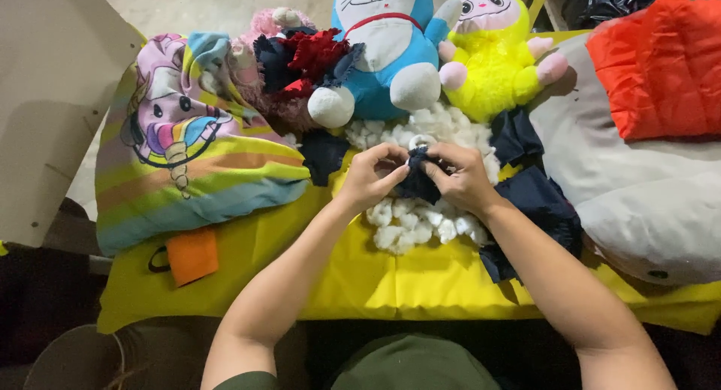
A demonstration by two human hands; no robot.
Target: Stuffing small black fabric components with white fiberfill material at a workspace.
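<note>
My left hand [370, 176] and my right hand [463, 178] meet over the middle of a yellow cloth [375, 277] and both pinch one dark navy fabric scrap [417, 181]. Under and around the hands lies a heap of white stuffing balls [409, 217]. More navy fabric pieces [537, 202] lie just right of my right hand, and one navy piece [323, 155] lies left of the stuffing.
A blue and white plush cat [387, 52] and a yellow plush toy [492, 55] sit at the back. A rainbow unicorn pillow [184, 146] lies left, with an orange fabric piece [193, 255] below it. A grey-white cushion [638, 195] and an orange padded item [661, 67] lie right. Red and navy scraps [304, 59] are piled by the cat.
</note>
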